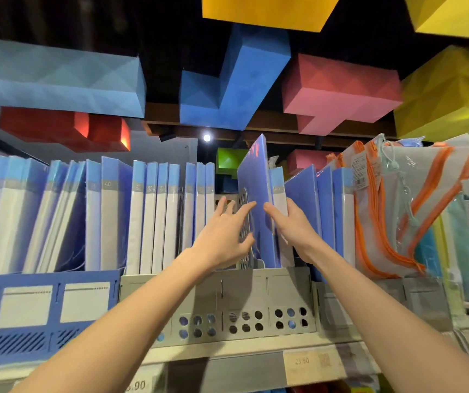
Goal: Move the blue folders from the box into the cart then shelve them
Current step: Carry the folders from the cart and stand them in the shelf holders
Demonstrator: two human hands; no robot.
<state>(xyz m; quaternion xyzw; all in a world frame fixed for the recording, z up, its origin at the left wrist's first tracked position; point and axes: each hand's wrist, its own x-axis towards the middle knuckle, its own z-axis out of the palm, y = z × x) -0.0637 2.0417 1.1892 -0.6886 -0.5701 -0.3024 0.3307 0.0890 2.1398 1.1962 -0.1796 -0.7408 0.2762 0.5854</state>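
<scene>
head view. shop aisle under a dark ceiling hung with coloured blocks. the top shelf carries a blue rack and a grey rack, both packed with standing folders. box and cart are not in view.

task item: one blue folder stands tilted in the grey rack. its top edge is well above its neighbours and its lower end is down beside a perforated divider. judged not fully seated.

grip: right hand pinches the folder's spine edge, thumb on the broad face, fingers behind. left hand is spread, fingertips touching the divider and the folder's face, holding nothing.

risks, as judgement:
- pushed down at this tilt, the folder's lower corner could catch on the divider or rack front and buckle the cover.
- the leaning folders to the right could close the gap or tip once unsupported.
- the shelf is high and both arms are extended, so a weak pinch could let the folder slide out toward the person.
- the zip pouches nearby could be nudged.
</scene>
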